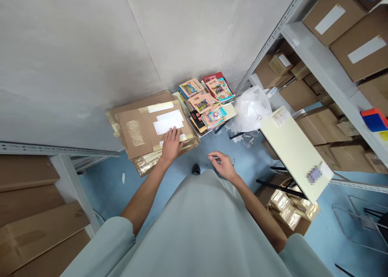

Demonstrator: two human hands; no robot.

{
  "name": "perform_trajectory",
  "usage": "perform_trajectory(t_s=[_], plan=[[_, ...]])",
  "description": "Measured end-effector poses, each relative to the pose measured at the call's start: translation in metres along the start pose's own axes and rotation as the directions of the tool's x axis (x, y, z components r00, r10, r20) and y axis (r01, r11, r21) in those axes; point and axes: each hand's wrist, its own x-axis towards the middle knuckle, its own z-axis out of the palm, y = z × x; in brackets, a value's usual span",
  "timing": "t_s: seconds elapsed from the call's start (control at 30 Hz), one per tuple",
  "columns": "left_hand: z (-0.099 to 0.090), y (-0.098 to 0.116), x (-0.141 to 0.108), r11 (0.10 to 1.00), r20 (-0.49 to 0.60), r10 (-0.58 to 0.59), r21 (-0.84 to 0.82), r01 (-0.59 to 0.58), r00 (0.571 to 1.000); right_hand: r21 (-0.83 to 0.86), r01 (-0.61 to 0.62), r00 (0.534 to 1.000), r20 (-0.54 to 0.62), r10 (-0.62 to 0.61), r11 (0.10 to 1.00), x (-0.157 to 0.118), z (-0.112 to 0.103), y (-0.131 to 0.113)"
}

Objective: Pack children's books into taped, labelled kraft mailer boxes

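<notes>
Pale shirt fills foreground. Left hand flat, palm-down on cardboard stack by wall; right hand half-curled, seemingly empty, over floor. Cardboard already flattened and piled, white labels still on top; books stacked just beside, untouched; nothing lifted.

cardboard pile open on near side; book stacks block right.

The left hand lay on a stack of flattened cardboard, fingertips touching a white label. The right hand, fingers loosely bent, hung over the blue floor. Piles of books stood just beside the cardboard; a white plastic bag sat between them and a narrow table.
</notes>
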Motion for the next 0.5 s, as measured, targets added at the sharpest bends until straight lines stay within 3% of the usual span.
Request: perform_trajectory(t_s=[0.23,0.37,0.43,0.5], plan=[[-0.025,-0.009,0.003,0.996,-0.067,0.084,-0.010,-0.085,0.994,0.027,0.008,1.000,-0.008,-0.008,1.000,0.003,0.010,-0.001],[-0.057,-0.008,0.008,0.990,-0.192,0.113,-0.063,-0.127,0.975,0.029,0.017,1.000,-0.018,-0.016,0.999,0.004,0.010,-0.003],[-0.083,-0.005,0.013,0.982,-0.331,0.115,-0.106,-0.158,0.937,0.025,0.020,1.000,-0.023,-0.019,0.999,0.005,0.007,-0.005],[-0.116,-0.001,0.019,0.970,-0.493,0.107,-0.139,-0.199,0.863,0.018,0.025,0.999,-0.021,-0.025,1.000,0.007,0.003,-0.006]])
